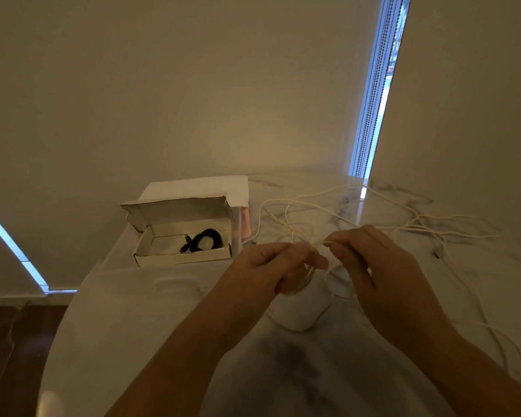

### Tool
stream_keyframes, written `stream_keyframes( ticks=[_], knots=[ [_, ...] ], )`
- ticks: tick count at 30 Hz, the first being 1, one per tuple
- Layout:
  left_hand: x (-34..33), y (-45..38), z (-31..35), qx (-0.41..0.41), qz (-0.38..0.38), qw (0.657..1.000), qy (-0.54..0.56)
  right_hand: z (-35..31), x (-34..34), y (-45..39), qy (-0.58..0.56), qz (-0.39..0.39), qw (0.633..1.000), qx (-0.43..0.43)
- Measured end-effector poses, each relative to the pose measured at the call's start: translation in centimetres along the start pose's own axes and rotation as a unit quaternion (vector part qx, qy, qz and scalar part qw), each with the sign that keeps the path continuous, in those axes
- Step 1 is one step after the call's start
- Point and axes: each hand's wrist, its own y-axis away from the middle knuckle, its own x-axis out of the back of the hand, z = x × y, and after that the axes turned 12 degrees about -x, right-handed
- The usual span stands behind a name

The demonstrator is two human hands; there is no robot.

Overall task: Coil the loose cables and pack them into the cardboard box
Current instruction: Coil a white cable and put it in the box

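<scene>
We have the white cable (337, 218) in hand at the centre of the frame, and most of it is not yet coiled: thin, pale strands loop and cross over the table (139, 311) toward the upper right, and more trail off down the right edge. A few turns seem to hang from our left hand (278, 267), so we judge the winding only begun. One black cable (203, 239) already lies coiled inside the box (181, 258), left of centre with its lid up, so that part looks done; the white one has yet to be finished and packed.

Our left hand is curled shut around the gathered loops. Our right hand (370, 260) pinches the strand between thumb and fingertips (331, 243), just beside the left. A white block (298, 314) lies on the table under our hands; we cannot tell what it is. A plug end (437, 252) lies at the right.
</scene>
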Motion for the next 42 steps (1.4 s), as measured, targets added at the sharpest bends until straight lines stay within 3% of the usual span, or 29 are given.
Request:
stream_keyframes(
  ticks=[3,8,17,26,35,42],
  knots=[
    [0.3,-0.2,0.1,0.001,0.029,0.990,0.137,-0.2,0.0,0.0,-0.021,-0.005,1.000,-0.003],
    [0.8,-0.7,0.5,-0.035,0.065,0.960,0.269,-0.6,-0.3,0.3,-0.041,-0.029,0.999,-0.004],
    [1.4,-0.9,0.8,-0.054,0.124,0.913,0.385,-1.4,-1.6,1.5,-0.055,-0.124,0.990,-0.023],
    [1.5,-0.9,1.1,-0.087,0.198,0.907,0.360,-1.5,-1.9,1.8,-0.025,-0.187,0.981,-0.048],
    [1.8,-0.9,1.7,-0.131,0.259,0.889,0.354,-1.1,-1.8,1.6,-0.021,-0.197,0.978,-0.065],
    [1.9,-1.0,1.1,-0.114,0.265,0.885,0.365,-1.5,-1.4,1.7,0.001,-0.211,0.976,-0.053]
  ],
)
